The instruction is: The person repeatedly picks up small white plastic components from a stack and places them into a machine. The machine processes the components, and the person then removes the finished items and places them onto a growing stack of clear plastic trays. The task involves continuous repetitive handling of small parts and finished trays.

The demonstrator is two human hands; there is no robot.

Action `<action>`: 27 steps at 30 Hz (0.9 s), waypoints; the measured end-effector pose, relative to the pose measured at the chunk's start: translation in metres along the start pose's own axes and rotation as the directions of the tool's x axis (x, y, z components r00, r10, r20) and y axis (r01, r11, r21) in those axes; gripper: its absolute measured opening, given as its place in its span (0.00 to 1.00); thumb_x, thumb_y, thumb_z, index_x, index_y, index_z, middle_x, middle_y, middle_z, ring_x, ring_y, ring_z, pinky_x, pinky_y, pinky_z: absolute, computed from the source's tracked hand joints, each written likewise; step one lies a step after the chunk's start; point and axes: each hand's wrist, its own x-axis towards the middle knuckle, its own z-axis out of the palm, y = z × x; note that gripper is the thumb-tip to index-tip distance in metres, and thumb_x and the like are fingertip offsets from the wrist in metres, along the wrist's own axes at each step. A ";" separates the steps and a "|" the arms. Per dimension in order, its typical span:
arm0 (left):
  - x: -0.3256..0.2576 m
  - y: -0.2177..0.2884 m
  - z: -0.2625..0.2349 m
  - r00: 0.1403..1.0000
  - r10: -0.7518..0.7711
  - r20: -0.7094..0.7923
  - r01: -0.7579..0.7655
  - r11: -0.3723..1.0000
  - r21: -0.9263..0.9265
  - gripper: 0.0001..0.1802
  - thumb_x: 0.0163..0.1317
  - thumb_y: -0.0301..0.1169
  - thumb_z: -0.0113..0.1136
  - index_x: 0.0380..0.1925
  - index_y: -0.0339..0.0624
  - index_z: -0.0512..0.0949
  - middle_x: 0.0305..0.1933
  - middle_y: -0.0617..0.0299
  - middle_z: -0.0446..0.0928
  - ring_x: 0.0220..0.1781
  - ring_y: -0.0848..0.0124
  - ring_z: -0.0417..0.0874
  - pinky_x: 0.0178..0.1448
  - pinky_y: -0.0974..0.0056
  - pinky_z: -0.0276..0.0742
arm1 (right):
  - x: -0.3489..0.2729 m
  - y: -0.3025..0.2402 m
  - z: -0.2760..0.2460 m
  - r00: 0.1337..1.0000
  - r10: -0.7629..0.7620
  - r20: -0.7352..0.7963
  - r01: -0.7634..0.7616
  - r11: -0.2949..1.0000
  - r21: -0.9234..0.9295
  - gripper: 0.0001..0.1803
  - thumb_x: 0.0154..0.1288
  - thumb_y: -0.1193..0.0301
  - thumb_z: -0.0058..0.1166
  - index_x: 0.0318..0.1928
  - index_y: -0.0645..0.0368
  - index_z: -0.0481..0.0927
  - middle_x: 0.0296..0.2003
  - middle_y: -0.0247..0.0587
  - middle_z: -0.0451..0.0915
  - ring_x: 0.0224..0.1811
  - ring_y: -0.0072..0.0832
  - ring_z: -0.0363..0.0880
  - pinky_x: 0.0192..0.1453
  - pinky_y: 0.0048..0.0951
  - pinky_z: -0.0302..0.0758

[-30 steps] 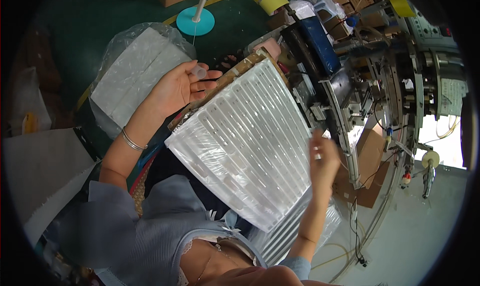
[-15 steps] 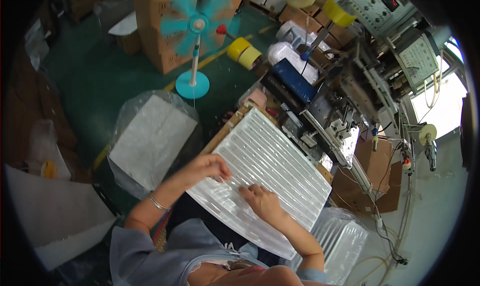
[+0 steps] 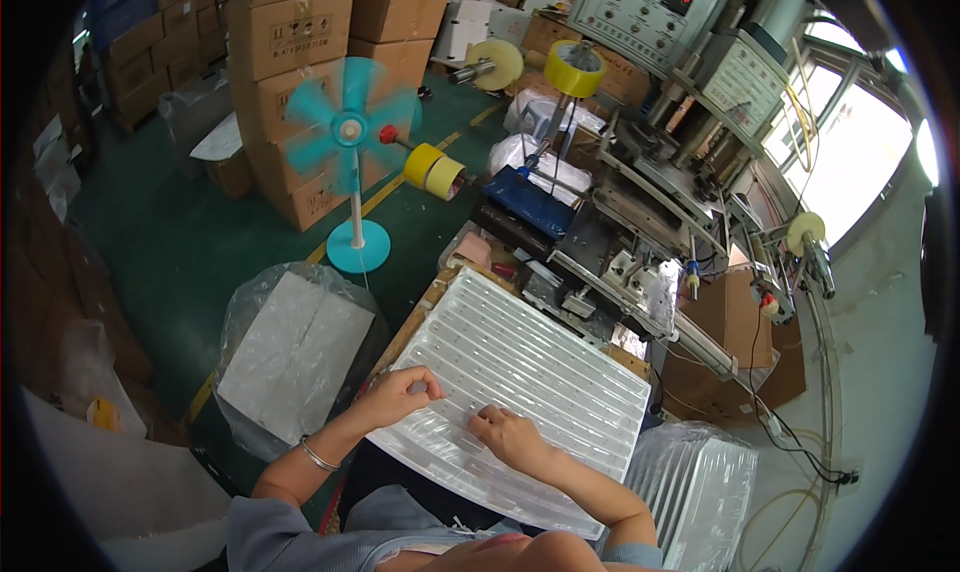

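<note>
A large white ridged tray (image 3: 560, 357) with a glossy, see-through surface lies in front of me, small specks dotted along its grooves. Over its near left part is my left hand (image 3: 398, 396), with thumb and curled fingers drawn together. My right hand (image 3: 508, 436) rests at the tray's near middle, its fingers bent down and closed against the grooves. Whatever either hand pinches is too small or hidden to name. A silver bangle (image 3: 318, 455) circles my left wrist.
Beyond the tray stands a press machine (image 3: 640, 202) with a control box (image 3: 640, 17). A turquoise fan (image 3: 352, 132) spins before stacked cartons (image 3: 295, 32). A plastic-wrapped white block (image 3: 295, 347) sits left; wrapped ridged trays (image 3: 700, 482) lie at the right.
The view has tipped upward, so the machine and cartons show more. My hands stay over the tray's near part, the left one's fingers now sharper and more curled.
</note>
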 end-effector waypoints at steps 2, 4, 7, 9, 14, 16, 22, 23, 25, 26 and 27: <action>0.008 0.000 0.001 1.000 0.000 0.007 -0.001 0.996 0.092 0.06 0.52 0.22 0.51 0.30 0.38 0.75 0.34 0.63 0.79 0.38 0.76 0.77 0.40 0.71 0.70 | -0.001 0.001 -0.004 0.999 0.026 0.038 -0.027 0.999 0.035 0.10 0.55 0.74 0.51 0.39 0.54 0.73 0.35 0.41 0.74 0.32 0.39 0.79 0.32 0.34 0.78; 0.015 0.009 0.003 1.000 -0.018 0.003 0.018 0.983 0.181 0.05 0.53 0.23 0.52 0.31 0.39 0.75 0.33 0.64 0.79 0.34 0.76 0.78 0.37 0.70 0.72 | -0.004 0.005 -0.021 0.997 0.070 -0.013 -0.065 0.969 0.237 0.10 0.54 0.74 0.53 0.38 0.55 0.72 0.33 0.42 0.74 0.32 0.41 0.78 0.31 0.35 0.77; 0.033 0.036 0.012 0.999 0.018 -0.029 -0.008 0.949 0.314 0.07 0.54 0.25 0.53 0.33 0.38 0.75 0.33 0.62 0.78 0.32 0.73 0.79 0.37 0.69 0.73 | -0.013 0.022 -0.038 0.944 0.228 -0.240 -0.110 0.900 0.422 0.10 0.52 0.74 0.55 0.36 0.56 0.70 0.31 0.42 0.73 0.29 0.41 0.77 0.30 0.35 0.76; 0.047 0.032 0.020 0.984 0.169 -0.054 -0.135 0.910 0.392 0.08 0.54 0.26 0.54 0.35 0.38 0.75 0.35 0.59 0.78 0.31 0.70 0.79 0.37 0.68 0.74 | -0.018 0.036 -0.059 0.854 0.340 -0.394 -0.114 0.861 0.495 0.10 0.51 0.77 0.54 0.35 0.56 0.70 0.31 0.42 0.72 0.26 0.39 0.76 0.29 0.33 0.75; 0.105 0.048 0.047 0.937 0.340 0.080 -0.309 0.699 0.645 0.12 0.59 0.31 0.55 0.42 0.39 0.75 0.40 0.56 0.77 0.40 0.60 0.79 0.38 0.59 0.75 | -0.051 0.073 -0.090 0.577 0.706 -0.410 -0.248 0.630 0.736 0.11 0.56 0.75 0.55 0.37 0.62 0.67 0.37 0.43 0.77 0.28 0.30 0.77 0.29 0.26 0.74; 0.137 0.062 0.066 0.879 0.461 0.122 -0.394 0.557 0.731 0.14 0.59 0.34 0.55 0.43 0.39 0.75 0.42 0.55 0.76 0.41 0.57 0.79 0.39 0.55 0.75 | -0.067 0.088 -0.098 0.489 0.743 -0.456 -0.281 0.630 0.724 0.12 0.60 0.73 0.55 0.39 0.63 0.66 0.40 0.44 0.78 0.30 0.25 0.77 0.29 0.24 0.73; 0.241 0.100 0.111 0.685 0.728 0.033 -0.303 0.243 0.922 0.23 0.58 0.49 0.56 0.45 0.44 0.76 0.43 0.50 0.74 0.33 0.55 0.80 0.34 0.54 0.75 | -0.091 0.116 -0.127 0.359 0.633 -0.686 -0.307 0.774 0.554 0.12 0.58 0.75 0.57 0.44 0.58 0.74 0.54 0.42 0.69 0.39 0.24 0.73 0.36 0.21 0.75; 0.257 0.106 0.116 0.659 0.752 0.019 -0.263 0.206 0.943 0.24 0.58 0.51 0.55 0.46 0.45 0.77 0.42 0.49 0.75 0.34 0.55 0.81 0.34 0.54 0.75 | -0.093 0.120 -0.130 0.343 0.627 -0.699 -0.317 0.778 0.543 0.12 0.58 0.75 0.57 0.44 0.58 0.75 0.54 0.42 0.69 0.39 0.24 0.73 0.36 0.21 0.76; 0.284 0.115 0.120 0.712 0.699 0.072 -0.230 0.134 0.964 0.26 0.56 0.54 0.54 0.45 0.46 0.78 0.40 0.49 0.76 0.31 0.57 0.81 0.32 0.56 0.76 | -0.091 0.130 -0.134 0.337 0.615 -0.713 -0.327 0.787 0.523 0.14 0.58 0.76 0.57 0.46 0.58 0.74 0.52 0.41 0.71 0.40 0.26 0.75 0.37 0.21 0.76; 0.294 0.120 0.124 0.736 0.670 0.096 -0.218 0.100 0.971 0.27 0.56 0.55 0.54 0.45 0.46 0.78 0.38 0.49 0.76 0.30 0.58 0.81 0.31 0.57 0.76 | -0.088 0.134 -0.135 0.335 0.623 -0.707 -0.324 0.781 0.534 0.15 0.57 0.76 0.58 0.46 0.58 0.75 0.50 0.41 0.72 0.40 0.27 0.75 0.36 0.22 0.77; 0.301 0.124 0.131 0.785 0.608 0.117 -0.207 0.080 0.975 0.28 0.55 0.57 0.54 0.44 0.47 0.79 0.33 0.53 0.77 0.27 0.60 0.81 0.28 0.60 0.75 | -0.082 0.138 -0.136 0.336 0.629 -0.701 -0.318 0.776 0.544 0.15 0.57 0.76 0.58 0.46 0.59 0.75 0.49 0.41 0.74 0.40 0.27 0.76 0.36 0.23 0.77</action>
